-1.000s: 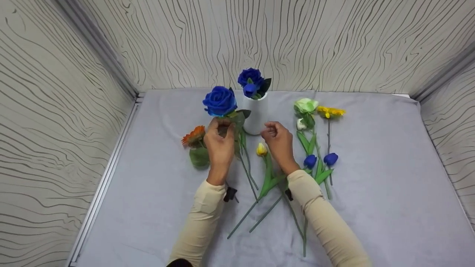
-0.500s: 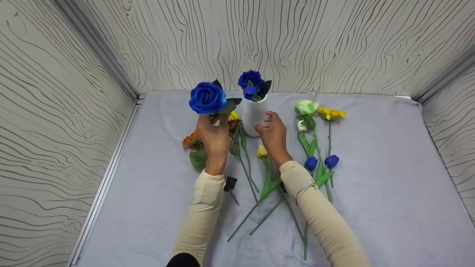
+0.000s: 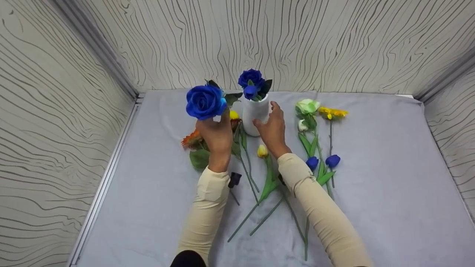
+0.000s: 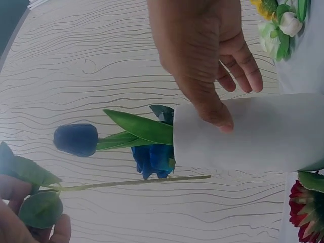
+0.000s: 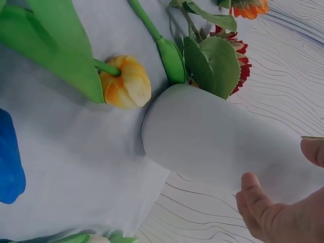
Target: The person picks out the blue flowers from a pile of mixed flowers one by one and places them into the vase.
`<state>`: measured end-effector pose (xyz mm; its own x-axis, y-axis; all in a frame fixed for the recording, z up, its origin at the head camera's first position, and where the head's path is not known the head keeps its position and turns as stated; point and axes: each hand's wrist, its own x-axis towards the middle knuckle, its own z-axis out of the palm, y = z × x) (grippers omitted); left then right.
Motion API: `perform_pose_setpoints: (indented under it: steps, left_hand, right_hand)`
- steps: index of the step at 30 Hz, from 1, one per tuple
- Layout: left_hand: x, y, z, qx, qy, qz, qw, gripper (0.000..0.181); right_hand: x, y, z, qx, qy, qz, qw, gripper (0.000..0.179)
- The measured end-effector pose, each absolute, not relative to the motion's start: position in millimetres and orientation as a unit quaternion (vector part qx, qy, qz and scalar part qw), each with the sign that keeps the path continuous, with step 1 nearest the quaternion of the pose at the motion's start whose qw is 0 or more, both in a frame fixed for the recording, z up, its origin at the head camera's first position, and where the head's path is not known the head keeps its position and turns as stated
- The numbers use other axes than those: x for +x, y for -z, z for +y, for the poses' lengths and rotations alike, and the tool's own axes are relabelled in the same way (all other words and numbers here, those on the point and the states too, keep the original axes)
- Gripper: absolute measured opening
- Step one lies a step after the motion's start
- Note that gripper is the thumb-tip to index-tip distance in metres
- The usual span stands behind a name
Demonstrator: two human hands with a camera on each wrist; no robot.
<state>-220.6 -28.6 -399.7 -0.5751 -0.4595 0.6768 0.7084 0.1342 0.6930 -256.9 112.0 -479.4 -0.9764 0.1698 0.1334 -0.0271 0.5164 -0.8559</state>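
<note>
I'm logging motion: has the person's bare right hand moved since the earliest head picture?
Yes. In the head view, the right hand has moved up the frame, from near the base of the white cylindrical vase to higher up its side.

A light grey, faintly creased fabric cloth (image 3: pixel 378 178) is spread flat, and a smooth white cylindrical vase (image 3: pixel 251 113) stands upright on it toward the back. Beside the vase's left lies a dark red, layered-petal flower (image 5: pixel 244 66); farther left lie an orange, many-petalled flower (image 3: pixel 191 140) and a broad green leaf (image 3: pixel 199 160). In front of the vase lies a yellow tulip (image 3: pixel 262 151). To the right lie a pale green, ruffled rose (image 3: pixel 307 106), a small white bud (image 3: pixel 302 125), a yellow, many-petalled flower (image 3: pixel 333 112) and, nearer the front, two blue, egg-shaped tulips (image 3: pixel 333 161)
</note>
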Motion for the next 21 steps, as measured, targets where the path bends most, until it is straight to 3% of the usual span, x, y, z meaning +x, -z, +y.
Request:
perform_pose_setpoints:
  steps: [4, 9, 21]
  left_hand:
    - [-217.8, 393.2, -29.2, -0.116, 0.661, -0.589, 0.45, 0.012]
    - [-212.6, 382.5, -30.3, -0.124, 0.663, -0.571, 0.468, 0.024]
    - [-207.0, 374.0, -27.8, -0.129, 0.665, -0.575, 0.459, 0.035]
  right_hand:
    - [-262.5, 478.9, 109.5, -0.042, -0.48, -0.871, 0.096, 0.08]
    - [-266.9, 475.5, 105.9, -0.043, -0.479, -0.872, 0.094, 0.086]
    - [-278.4, 475.9, 102.0, -0.023, -0.453, -0.881, 0.133, 0.094]
